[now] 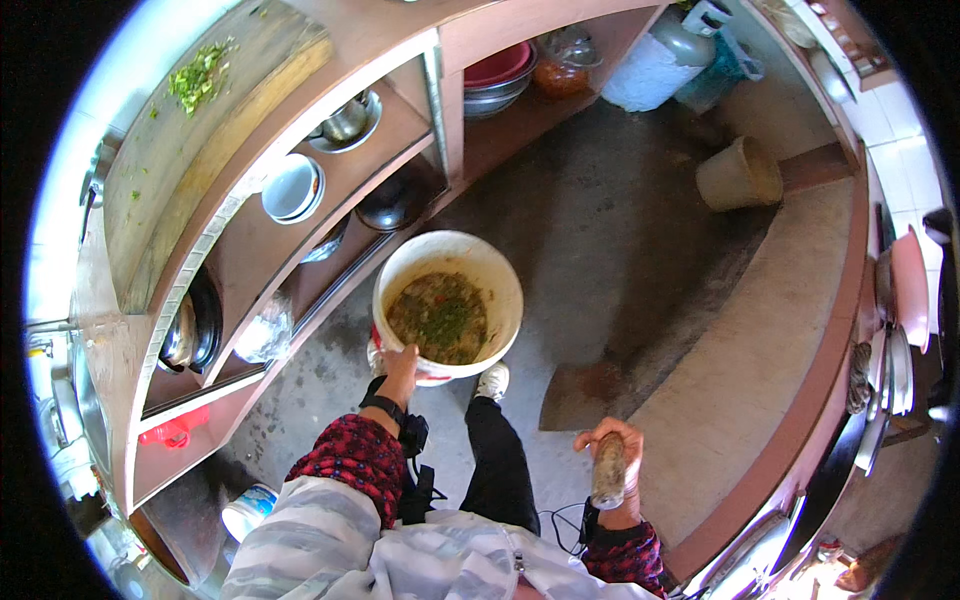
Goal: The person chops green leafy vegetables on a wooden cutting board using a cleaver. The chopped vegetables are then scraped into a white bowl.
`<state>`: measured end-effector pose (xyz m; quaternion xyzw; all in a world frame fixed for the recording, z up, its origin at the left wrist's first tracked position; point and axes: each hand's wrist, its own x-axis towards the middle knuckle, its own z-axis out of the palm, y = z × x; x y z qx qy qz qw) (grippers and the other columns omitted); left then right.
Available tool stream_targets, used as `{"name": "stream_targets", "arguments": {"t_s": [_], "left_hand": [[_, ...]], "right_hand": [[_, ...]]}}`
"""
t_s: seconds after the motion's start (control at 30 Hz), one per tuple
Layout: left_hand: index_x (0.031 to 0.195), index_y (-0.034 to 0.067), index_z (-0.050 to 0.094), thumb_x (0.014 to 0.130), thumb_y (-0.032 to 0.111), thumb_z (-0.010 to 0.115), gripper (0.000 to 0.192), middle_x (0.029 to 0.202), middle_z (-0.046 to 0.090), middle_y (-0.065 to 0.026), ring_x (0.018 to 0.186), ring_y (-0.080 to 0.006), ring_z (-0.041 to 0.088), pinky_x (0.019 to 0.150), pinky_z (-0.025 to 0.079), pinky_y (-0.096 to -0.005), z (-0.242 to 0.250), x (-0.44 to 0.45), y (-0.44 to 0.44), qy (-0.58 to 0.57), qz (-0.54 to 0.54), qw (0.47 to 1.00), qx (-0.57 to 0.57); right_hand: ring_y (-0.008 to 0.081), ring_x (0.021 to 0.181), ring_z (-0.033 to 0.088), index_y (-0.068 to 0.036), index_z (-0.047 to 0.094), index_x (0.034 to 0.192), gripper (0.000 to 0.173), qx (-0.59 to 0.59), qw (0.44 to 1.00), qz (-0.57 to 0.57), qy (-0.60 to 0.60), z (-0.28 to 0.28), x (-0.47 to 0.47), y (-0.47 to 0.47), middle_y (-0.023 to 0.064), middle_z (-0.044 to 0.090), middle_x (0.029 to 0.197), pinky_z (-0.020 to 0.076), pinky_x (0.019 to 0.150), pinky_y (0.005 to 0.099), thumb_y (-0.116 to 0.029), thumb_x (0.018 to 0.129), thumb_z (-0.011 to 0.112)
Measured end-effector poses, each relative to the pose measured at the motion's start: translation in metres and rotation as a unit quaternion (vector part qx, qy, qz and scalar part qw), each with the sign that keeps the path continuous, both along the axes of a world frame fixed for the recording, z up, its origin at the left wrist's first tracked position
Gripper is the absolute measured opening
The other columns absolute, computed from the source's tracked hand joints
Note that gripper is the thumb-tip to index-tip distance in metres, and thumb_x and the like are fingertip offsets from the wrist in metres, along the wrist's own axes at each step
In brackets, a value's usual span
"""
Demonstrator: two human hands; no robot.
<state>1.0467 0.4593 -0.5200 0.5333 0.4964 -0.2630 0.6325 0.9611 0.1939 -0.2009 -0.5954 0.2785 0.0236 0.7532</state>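
Note:
My left hand [401, 375] grips the near rim of a white plastic bucket [510, 315], thumb over the edge. Inside lies a wet-looking mix of chopped greens [442, 315] with small reddish bits. The bucket is in front of my feet; whether it rests on the floor is hard to tell. Lower right, my right hand [626, 450] is closed around a thick, worn wooden handle [607, 472] whose end points up towards me. Just beyond that hand shows a flat brownish blade-like piece [577, 397]; its join to the handle is hidden.
Chopped greens [199, 79] lie on a wooden board [247, 112] upper left. Shelves below hold bowls [291, 187] and a dark wok [390, 199]. A tipped bucket [739, 176] and a gas cylinder [679, 45] stand far right. A raised ledge [750, 360] borders the right side.

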Motion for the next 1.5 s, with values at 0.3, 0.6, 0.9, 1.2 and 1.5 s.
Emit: {"name": "stream_targets", "arguments": {"t_s": [0.3, 0.6, 0.9, 1.2, 1.5], "left_hand": [[0.098, -0.013, 0.045, 0.068, 0.012, 0.057, 0.041, 0.087, 0.055, -0.0253, 0.078, -0.0355, 0.061, 0.059, 0.056, -0.0448, -0.030, 0.087, 0.054, -0.021, -0.165, 0.986, 0.001], [0.106, -0.011, 0.047, 0.070, 0.012, 0.053, 0.044, 0.101, 0.053, -0.0229, 0.086, -0.0378, 0.058, 0.059, 0.056, -0.0469, -0.076, 0.147, 0.149, -0.012, -0.303, 0.953, 0.020], [0.109, -0.013, 0.044, 0.072, 0.005, 0.052, 0.042, 0.110, 0.050, -0.0287, 0.090, -0.0432, 0.057, 0.055, 0.055, -0.0499, -0.115, 0.170, 0.180, 0.021, -0.348, 0.934, 0.071], [0.109, -0.008, 0.047, 0.072, 0.027, 0.060, 0.053, 0.103, 0.053, -0.0281, 0.103, -0.0399, 0.049, 0.089, 0.039, -0.0466, -0.078, 0.165, 0.172, -0.138, -0.536, 0.759, 0.343], [0.114, 0.000, 0.049, 0.086, 0.026, 0.052, 0.038, 0.098, 0.059, -0.0120, 0.088, -0.0189, 0.058, 0.072, 0.049, -0.0318, 0.330, 0.119, 0.116, -0.344, -0.425, 0.798, -0.254]], "right_hand": [[0.0117, 0.042, 0.040, -0.002, 0.052, 0.076, 0.032, -0.029, 0.999, -0.006, -0.038, -0.029, 0.059, 0.071, -0.0006, 0.039, 0.050, 0.0477, 0.059, 0.0384, -0.032, 0.078, 0.063], [0.0249, 0.060, 0.057, 0.003, 0.056, 0.072, 0.022, 0.009, 1.000, 0.006, -0.007, -0.061, 0.091, 0.099, 0.0103, 0.053, 0.061, 0.0466, 0.062, 0.0379, -0.017, 0.076, 0.063], [0.0217, 0.065, 0.059, 0.002, 0.058, 0.069, 0.017, 0.011, 0.997, 0.074, 0.003, -0.086, 0.128, 0.122, 0.0123, 0.059, 0.067, 0.0461, 0.063, 0.0303, -0.014, 0.069, 0.063], [0.0187, 0.062, 0.058, 0.000, 0.055, 0.069, 0.035, -0.048, 0.985, 0.163, 0.026, -0.077, 0.148, 0.120, 0.0100, 0.058, 0.065, 0.0448, 0.058, 0.0283, -0.033, 0.072, 0.064], [0.0316, 0.059, 0.059, -0.012, 0.055, 0.079, 0.018, -0.540, 0.722, 0.394, -0.179, 0.008, 0.184, 0.164, 0.0101, 0.059, 0.066, 0.0484, 0.059, 0.0391, -0.007, 0.062, 0.056]]}}
